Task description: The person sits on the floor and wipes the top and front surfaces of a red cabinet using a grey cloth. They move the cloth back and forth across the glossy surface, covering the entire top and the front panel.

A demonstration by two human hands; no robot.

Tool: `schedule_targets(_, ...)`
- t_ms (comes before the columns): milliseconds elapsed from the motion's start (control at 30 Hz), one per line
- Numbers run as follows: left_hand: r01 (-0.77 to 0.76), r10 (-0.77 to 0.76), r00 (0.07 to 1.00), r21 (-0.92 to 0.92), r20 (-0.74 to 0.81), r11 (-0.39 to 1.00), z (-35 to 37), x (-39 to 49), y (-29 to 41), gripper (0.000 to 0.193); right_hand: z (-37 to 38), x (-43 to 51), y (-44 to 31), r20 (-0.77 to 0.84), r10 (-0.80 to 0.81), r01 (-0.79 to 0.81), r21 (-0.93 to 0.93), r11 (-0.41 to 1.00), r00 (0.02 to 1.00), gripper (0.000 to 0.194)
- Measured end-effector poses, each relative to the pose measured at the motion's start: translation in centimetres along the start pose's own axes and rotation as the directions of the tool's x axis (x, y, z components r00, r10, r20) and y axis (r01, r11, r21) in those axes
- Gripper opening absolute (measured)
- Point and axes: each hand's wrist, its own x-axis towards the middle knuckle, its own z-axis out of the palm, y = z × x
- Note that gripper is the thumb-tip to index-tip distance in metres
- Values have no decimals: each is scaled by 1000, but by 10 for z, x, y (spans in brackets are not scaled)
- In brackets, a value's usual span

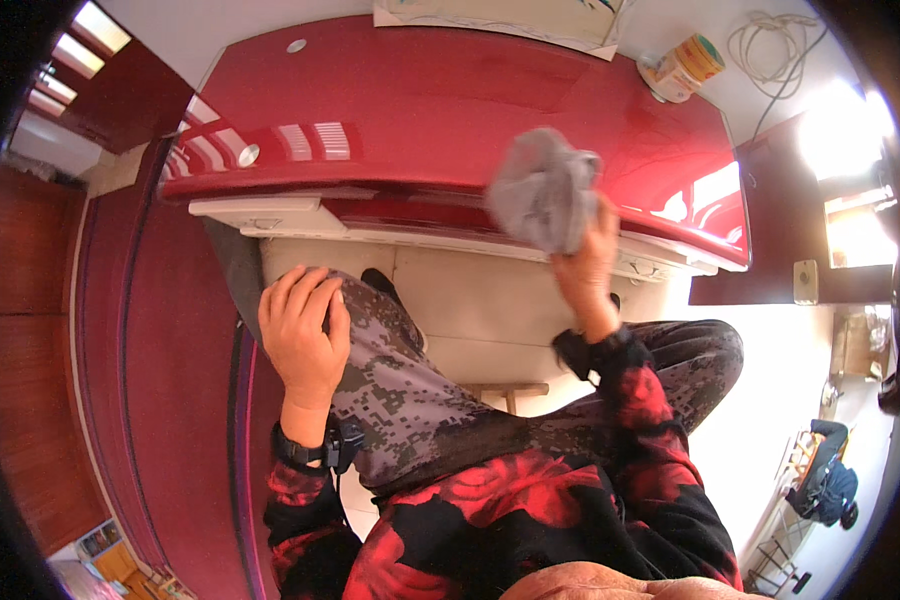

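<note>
A crumpled grey cloth [544, 187] is bunched in my right hand [586, 259], above the front edge of a glossy red desk [420, 97]. The cloth is slightly blurred, and whether it touches the desktop I cannot tell. My left hand [304, 330] rests on my knee in camouflage trousers [397, 390], fingers slightly apart and holding nothing. Both wrists wear dark straps with small devices. Below the desk's front edge, a white drawer [270, 216] at the left stands pulled out.
A canister [682, 67] stands at the desk's back right corner, with a coiled cable [769, 52] beyond it. A framed picture [495, 22] leans at the back. Red-brown covered furniture [180, 360] lies to my left. Far right, another person [825, 476] sits.
</note>
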Motion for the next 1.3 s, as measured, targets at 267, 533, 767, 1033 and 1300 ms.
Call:
schedule_targets(267,-2,2,1000,-11,11,1000,-1,2,1,15,56,41,-82,175,-224,211,90,973,959,70)
schedule_targets(533,18,-17,1000,-16,19,1000,-1,0,0,15,-16,89,82,43,232,-224,-148,963,972,64)
schedule_targets(767,32,-31,996,-11,78,999,-2,-1,-3,18,-105,114,221,-138,538,-552,-311,773,831,57)
schedule_targets(1033,7,-6,999,-37,33,999,0,2,-2,15,-1,198,185,118,420,-324,-465,824,900,75)
schedule_targets(1300,51,-49,997,-29,62,998,0,2,0,16,158,238,-32,302,49,15,-208,978,952,58)
